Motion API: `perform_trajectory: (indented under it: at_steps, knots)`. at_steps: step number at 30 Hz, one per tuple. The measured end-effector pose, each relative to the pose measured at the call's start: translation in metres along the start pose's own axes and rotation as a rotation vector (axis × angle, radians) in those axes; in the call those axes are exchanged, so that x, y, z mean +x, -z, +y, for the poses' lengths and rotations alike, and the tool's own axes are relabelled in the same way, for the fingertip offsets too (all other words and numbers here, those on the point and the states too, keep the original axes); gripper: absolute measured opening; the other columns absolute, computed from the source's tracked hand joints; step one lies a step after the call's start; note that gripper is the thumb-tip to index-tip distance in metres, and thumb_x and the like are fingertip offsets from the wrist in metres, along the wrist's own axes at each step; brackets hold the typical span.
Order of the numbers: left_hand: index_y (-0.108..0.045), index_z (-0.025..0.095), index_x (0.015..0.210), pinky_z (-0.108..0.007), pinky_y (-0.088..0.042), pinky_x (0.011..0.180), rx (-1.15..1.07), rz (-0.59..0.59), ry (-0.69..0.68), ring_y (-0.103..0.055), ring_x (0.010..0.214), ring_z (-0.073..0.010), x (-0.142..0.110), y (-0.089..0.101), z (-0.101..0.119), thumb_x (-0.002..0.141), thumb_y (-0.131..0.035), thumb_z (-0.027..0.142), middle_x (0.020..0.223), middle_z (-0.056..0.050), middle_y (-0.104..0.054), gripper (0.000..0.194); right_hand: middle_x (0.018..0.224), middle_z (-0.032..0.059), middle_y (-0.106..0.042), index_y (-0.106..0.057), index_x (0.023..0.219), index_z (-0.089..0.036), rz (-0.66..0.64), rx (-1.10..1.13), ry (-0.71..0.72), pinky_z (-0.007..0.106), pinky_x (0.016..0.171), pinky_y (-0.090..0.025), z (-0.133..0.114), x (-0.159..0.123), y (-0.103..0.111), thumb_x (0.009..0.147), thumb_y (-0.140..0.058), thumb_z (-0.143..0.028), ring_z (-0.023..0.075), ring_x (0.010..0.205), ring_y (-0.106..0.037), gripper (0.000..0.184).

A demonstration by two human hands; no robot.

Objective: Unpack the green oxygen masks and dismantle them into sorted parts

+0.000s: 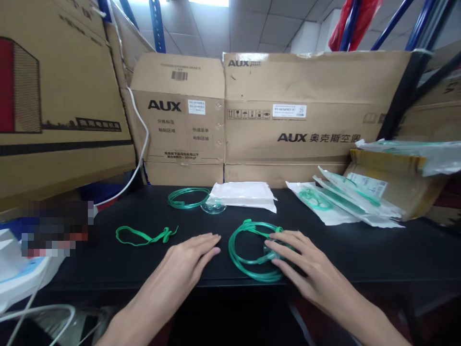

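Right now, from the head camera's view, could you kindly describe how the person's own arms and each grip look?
The left grip and right grip are bare human hands, with no gloves or rings visible. The left forearm and right forearm taper towards the wrists; no sleeves, watch, bracelets or cables show on them.

The place looks like a storeroom or small warehouse with a work surface set into it. Large cardboard cartons printed AUX (180,144) wall off the far side of a black tabletop (342,254), and another big carton (72,86) closes in the left. Blue metal posts (157,26), like those of storage racking, rise behind, with more blue bars (391,24) at the far right. Overhead run plain ceiling panels (248,29) and a bright light (211,2). White packets (342,197) lie stacked against a taped brown box (410,197) on the right.
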State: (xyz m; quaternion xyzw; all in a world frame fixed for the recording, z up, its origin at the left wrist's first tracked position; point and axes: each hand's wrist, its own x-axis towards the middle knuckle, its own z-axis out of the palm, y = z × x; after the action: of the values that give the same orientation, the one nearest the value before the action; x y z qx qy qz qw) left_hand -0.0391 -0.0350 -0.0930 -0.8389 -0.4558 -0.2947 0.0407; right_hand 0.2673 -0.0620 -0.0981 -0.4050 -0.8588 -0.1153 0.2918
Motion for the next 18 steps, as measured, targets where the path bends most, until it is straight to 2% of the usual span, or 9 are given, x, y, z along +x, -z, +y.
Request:
perform_trajectory:
  at_steps: [4,7,10,12,15,17,18]
  knots:
    - [-0.076,0.025,0.120,-0.039,-0.058,0.102,-0.005,-0.029,0.018,-0.073,0.113,-0.0238,-0.006,0.006,-0.025,0.107,-0.036,0.039,0.122,0.001,-0.076,0.045,0.136,0.0098,-0.066,-0.056,0.142,-0.025,0.016,0.053,0.006,0.055,0.104,-0.054,-0.005,0.007,-0.007,0.105,-0.050,-0.028,0.0286,0.124,-0.062,0.037]
    - [-0.075,0.024,0.121,-0.044,-0.056,0.104,0.042,0.029,0.021,-0.072,0.114,-0.0277,-0.006,0.013,-0.028,0.106,-0.039,0.046,0.122,-0.001,-0.076,0.045,0.137,0.0101,-0.065,-0.053,0.143,-0.025,0.006,0.072,0.007,0.055,0.104,-0.053,-0.007,0.010,-0.006,0.104,-0.052,-0.031,0.0288,0.125,-0.060,0.040]
    - [-0.070,0.025,0.128,-0.048,-0.053,0.106,0.029,0.111,-0.004,-0.068,0.120,-0.0290,0.001,0.016,-0.003,0.104,-0.045,0.051,0.128,-0.003,-0.073,0.043,0.141,0.0082,-0.062,-0.050,0.146,-0.027,-0.036,0.064,0.004,0.056,0.107,-0.051,-0.008,0.008,-0.004,0.104,-0.052,-0.030,0.0288,0.129,-0.057,0.042]
    - [-0.069,0.028,0.123,-0.044,-0.055,0.101,-0.053,0.059,-0.064,-0.068,0.115,-0.0251,0.007,0.009,0.026,0.105,-0.047,0.045,0.125,-0.002,-0.073,0.033,0.142,0.0076,-0.062,-0.048,0.147,-0.028,-0.041,0.049,0.016,0.054,0.107,-0.052,-0.007,0.006,-0.003,0.104,-0.051,-0.028,0.0285,0.130,-0.056,0.043]
    - [-0.067,0.024,0.110,-0.046,-0.055,0.095,-0.068,-0.086,-0.174,-0.068,0.098,-0.0240,0.012,-0.012,0.067,0.108,-0.043,0.033,0.107,-0.003,-0.072,0.026,0.140,0.0086,-0.063,-0.049,0.146,-0.028,0.006,0.024,0.055,0.051,0.101,-0.054,-0.005,0.002,-0.002,0.105,-0.050,-0.023,0.0277,0.127,-0.058,0.042]
    - [-0.064,0.020,0.111,-0.050,-0.054,0.091,0.027,-0.063,-0.219,-0.066,0.093,-0.0261,0.011,-0.029,0.083,0.110,-0.033,0.028,0.102,-0.007,-0.070,0.032,0.136,0.0102,-0.065,-0.050,0.145,-0.027,0.051,0.005,0.071,0.048,0.094,-0.057,-0.005,-0.002,-0.002,0.104,-0.052,-0.021,0.0272,0.120,-0.060,0.041]
    - [-0.063,0.017,0.114,-0.050,-0.054,0.089,0.070,-0.026,-0.238,-0.065,0.093,-0.0276,0.010,-0.036,0.087,0.110,-0.030,0.032,0.102,-0.009,-0.069,0.036,0.133,0.0112,-0.065,-0.051,0.144,-0.026,0.076,-0.006,0.073,0.047,0.090,-0.058,-0.006,-0.004,-0.001,0.103,-0.053,-0.021,0.0269,0.116,-0.062,0.041]
